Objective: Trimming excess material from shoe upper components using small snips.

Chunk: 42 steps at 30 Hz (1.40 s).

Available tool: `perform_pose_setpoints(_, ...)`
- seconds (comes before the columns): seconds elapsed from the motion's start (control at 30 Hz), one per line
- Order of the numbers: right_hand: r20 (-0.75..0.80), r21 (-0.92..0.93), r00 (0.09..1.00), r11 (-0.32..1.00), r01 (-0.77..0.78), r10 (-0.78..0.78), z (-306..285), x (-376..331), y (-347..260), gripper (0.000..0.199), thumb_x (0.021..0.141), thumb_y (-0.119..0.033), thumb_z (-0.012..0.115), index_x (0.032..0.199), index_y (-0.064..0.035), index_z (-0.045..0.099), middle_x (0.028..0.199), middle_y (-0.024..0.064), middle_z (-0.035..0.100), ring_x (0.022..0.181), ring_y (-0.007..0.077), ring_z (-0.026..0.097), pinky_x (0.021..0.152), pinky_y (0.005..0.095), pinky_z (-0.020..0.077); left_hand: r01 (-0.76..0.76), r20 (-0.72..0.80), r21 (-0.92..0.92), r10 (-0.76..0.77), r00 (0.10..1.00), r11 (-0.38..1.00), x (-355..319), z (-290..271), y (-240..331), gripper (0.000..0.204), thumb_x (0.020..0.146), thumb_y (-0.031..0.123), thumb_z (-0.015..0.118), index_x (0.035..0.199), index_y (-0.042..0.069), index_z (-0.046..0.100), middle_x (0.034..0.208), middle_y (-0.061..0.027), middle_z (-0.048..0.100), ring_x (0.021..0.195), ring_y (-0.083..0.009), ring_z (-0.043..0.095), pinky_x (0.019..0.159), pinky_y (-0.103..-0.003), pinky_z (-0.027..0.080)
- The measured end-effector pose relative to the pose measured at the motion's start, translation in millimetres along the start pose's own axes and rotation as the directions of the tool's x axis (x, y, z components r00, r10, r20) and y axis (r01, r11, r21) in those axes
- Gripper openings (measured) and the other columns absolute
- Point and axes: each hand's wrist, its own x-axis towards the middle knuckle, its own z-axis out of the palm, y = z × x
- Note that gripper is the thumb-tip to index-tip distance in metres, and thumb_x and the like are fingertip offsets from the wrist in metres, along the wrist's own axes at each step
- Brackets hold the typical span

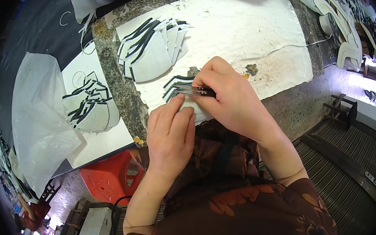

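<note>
Item in hand: a small stack of flat cut pieces, pale grey with black edging, lying on the white sheet that is covering the stone counter, near the counter's front edge and directly before the person. A slim metal tool, seemingly a pair of small snips, is lying across the top piece, its long axis running roughly left to right, tip pointing toward the person's left. The right hand is gripping the tool's dark handle end, fingers curled together and clamped on it. The left hand is pressing flat on the near part of the stack, fingers together and extended, tips touching the piece just beside the tool's blade; whether anything is pinched beneath them cannot be told. The stack is lying ahead of and slightly left of both hands' knuckles, the left hand being the nearer to the pieces' exposed edge. Surrounding stock: a larger fanned pile of like pieces farther back on the sheet; another fanned pile on a white board to the left, well apart; a clear plastic bag beside that board; a red stool below the counter edge; pale curved cut-outs heaped at the far right.
</note>
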Motion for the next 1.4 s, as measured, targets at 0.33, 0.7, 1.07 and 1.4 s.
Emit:
perform_pose_setpoints(0.33, 0.088, -0.08, 0.994, 0.995, -0.064, 0.071, -15, 5, 4, 0.014, 0.091, -0.015, 0.071, 0.098, -0.003, 0.068, 0.099, 0.0144, 0.062, 0.09, 0.0369, 0.066, 0.078, 0.0445, 0.0541, 0.056, 0.009, -0.002, -0.056, 0.998, 0.998, 3, 0, 3, 0.023, 0.085, 0.001, 0.077, 0.108, 0.003, 0.071, 0.12, -0.0138, 0.07, 0.104, -0.0313, 0.065, 0.092, -0.041, 0.05)
perform_pose_setpoints(0.7, 0.108, -0.161, 0.992, 0.986, -0.052, 0.069, -25, 13, 8, 0.015, 0.092, -0.016, 0.069, 0.097, -0.002, 0.068, 0.097, 0.0167, 0.064, 0.089, 0.04, 0.066, 0.077, 0.0466, 0.054, 0.082, 0.081, 0.038, -0.085, 0.993, 0.996, 8, -6, 9, 0.039, 0.088, 0.002, 0.076, 0.126, 0.002, 0.071, 0.117, -0.0123, 0.068, 0.104, -0.0301, 0.063, 0.091, -0.04, 0.05)
perform_pose_setpoints(1.07, 0.089, -0.217, 0.994, 0.975, -0.039, 0.06, -29, 18, 13, 0.017, 0.091, -0.016, 0.068, 0.094, 0.0008, 0.066, 0.095, 0.0152, 0.064, 0.086, 0.0366, 0.065, 0.075, 0.0426, 0.0518, 0.108, 0.138, 0.048, -0.113, 0.984, 0.993, 13, -9, 13, 0.04, 0.088, 0.001, 0.074, 0.128, 0.003, 0.07, 0.118, -0.0112, 0.068, 0.102, -0.0295, 0.061, 0.09, -0.039, 0.049)
perform_pose_setpoints(1.4, 0.087, -0.247, 0.996, 0.969, 0.014, 0.008, -31, 26, 18, 0.02, 0.091, -0.02, 0.069, 0.093, -0.0001, 0.065, 0.091, 0.0143, 0.063, 0.083, 0.0364, 0.063, 0.074, 0.0432, 0.0509, 0.121, 0.177, 0.079, -0.133, 0.975, 0.99, 18, -12, 17, 0.041, 0.088, 0.001, 0.073, 0.129, 0.005, 0.069, 0.114, -0.0101, 0.066, 0.101, -0.0301, 0.06, 0.089, -0.04, 0.049)
